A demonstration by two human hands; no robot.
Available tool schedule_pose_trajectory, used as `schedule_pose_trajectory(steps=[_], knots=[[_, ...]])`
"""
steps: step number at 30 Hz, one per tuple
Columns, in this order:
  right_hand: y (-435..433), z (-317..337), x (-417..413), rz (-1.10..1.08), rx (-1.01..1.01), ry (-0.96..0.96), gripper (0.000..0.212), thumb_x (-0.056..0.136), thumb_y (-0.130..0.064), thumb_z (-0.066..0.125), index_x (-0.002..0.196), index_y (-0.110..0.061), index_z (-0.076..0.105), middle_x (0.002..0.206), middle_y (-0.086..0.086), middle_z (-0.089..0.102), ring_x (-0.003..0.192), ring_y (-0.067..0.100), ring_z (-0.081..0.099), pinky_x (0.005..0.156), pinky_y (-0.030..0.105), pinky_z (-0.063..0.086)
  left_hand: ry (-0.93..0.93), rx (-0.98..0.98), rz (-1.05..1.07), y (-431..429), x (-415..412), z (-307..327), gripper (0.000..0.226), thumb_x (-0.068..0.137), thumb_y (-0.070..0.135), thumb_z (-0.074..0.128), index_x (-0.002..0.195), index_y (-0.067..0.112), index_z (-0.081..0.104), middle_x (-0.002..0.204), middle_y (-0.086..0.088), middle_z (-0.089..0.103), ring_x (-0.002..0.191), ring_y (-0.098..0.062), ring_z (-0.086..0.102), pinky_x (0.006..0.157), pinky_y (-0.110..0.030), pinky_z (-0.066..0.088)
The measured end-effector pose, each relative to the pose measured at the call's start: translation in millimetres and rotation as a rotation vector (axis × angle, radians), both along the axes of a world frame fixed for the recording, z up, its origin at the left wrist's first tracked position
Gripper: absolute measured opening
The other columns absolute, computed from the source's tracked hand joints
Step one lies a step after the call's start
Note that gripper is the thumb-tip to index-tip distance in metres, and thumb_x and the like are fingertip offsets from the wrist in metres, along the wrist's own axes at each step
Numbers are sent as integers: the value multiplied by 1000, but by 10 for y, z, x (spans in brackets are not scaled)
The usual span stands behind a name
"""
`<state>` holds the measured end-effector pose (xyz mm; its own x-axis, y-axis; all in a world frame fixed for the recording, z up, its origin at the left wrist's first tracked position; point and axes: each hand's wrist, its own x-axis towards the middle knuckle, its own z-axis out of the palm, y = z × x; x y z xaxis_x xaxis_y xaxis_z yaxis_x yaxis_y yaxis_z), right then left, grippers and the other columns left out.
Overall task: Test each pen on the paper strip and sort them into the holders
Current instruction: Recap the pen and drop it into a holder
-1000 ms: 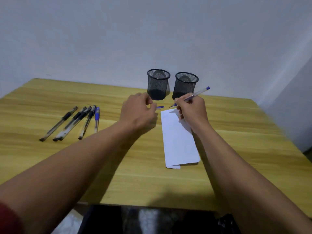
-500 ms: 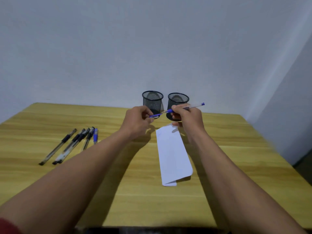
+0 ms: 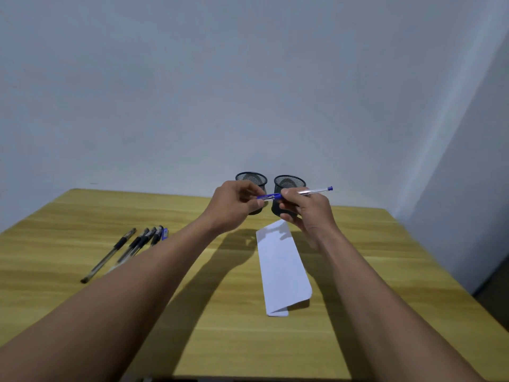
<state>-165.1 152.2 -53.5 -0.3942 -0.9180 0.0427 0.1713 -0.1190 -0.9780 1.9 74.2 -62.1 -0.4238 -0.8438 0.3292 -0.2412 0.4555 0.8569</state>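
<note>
My right hand (image 3: 305, 213) grips a clear blue pen (image 3: 314, 191) held level above the table, its tail pointing right. My left hand (image 3: 234, 206) pinches the blue cap (image 3: 268, 197) at the pen's front end. Both hands hover in front of two black mesh holders, the left holder (image 3: 252, 179) and the right holder (image 3: 289, 181), partly hiding them. A white paper strip (image 3: 281, 266) lies on the wooden table below my right hand, its near end folded under. Several pens (image 3: 132, 246) lie in a row at the left, partly hidden by my left forearm.
The wooden table (image 3: 82, 216) ends at a pale wall behind the holders. Its right edge (image 3: 440, 268) drops off to a dark floor. A dark object shows at the table's near edge.
My right hand lifted the pen off the paper strip. My left hand brought the cap to the pen's tip. The camera view tilted upward.
</note>
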Motion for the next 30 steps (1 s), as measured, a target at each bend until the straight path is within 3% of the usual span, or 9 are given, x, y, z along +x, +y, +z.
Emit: schedule_pose_trajectory(steps=[2,4,6,10,16,22,27,30], knots=[[18,16,-6,25,7,-31,6,92,-13,74,87,-12,71,82,7,71,74,14,68,59,23,58,98,89,-49,32,-5,36,8,86,8,74,94,10,73,80,-14,73,67,-14,65,66,-26,55],[28,19,-15,36,12,-64,5,91,-13,75,88,-11,72,80,5,73,74,13,69,62,24,60,206,178,-75,76,-11,70,10,88,1,70,98,-1,72,75,-12,72,65,-14,66,72,-29,61],[30,16,-9,41,6,-84,4,91,-12,75,89,-9,73,76,5,74,71,13,70,62,23,60,269,221,-77,111,-22,84,12,89,-2,68,100,-7,70,73,-8,71,63,-12,68,70,-25,60],[10,-6,34,32,-16,-125,4,91,-9,74,91,-5,73,72,7,73,63,11,69,60,19,59,316,247,-61,157,-24,80,8,90,-4,66,97,-4,70,82,-16,70,65,-14,69,67,-21,58],[-26,-42,46,43,-23,-178,10,90,-7,75,95,1,73,72,9,73,63,13,69,69,21,63,329,258,-55,173,-24,75,11,90,-6,65,89,3,71,92,-25,67,79,-25,69,71,-24,60],[-17,-27,38,61,-56,-178,6,90,-5,74,93,0,72,74,9,74,66,14,71,71,23,63,296,229,-37,143,-25,84,8,91,-3,65,91,2,71,99,-36,67,78,-27,68,73,-30,61],[53,75,-89,129,1,-61,6,90,-12,75,94,-7,74,82,8,74,80,18,71,75,31,63,210,160,-20,87,7,101,7,92,3,67,91,8,72,98,-31,69,80,-25,67,76,-37,62],[85,147,-261,97,21,37,19,88,-14,76,103,-2,78,91,9,73,84,20,68,72,33,58,180,139,-25,56,7,148,8,91,4,67,89,10,72,89,-18,69,80,-23,66,76,-38,62]])
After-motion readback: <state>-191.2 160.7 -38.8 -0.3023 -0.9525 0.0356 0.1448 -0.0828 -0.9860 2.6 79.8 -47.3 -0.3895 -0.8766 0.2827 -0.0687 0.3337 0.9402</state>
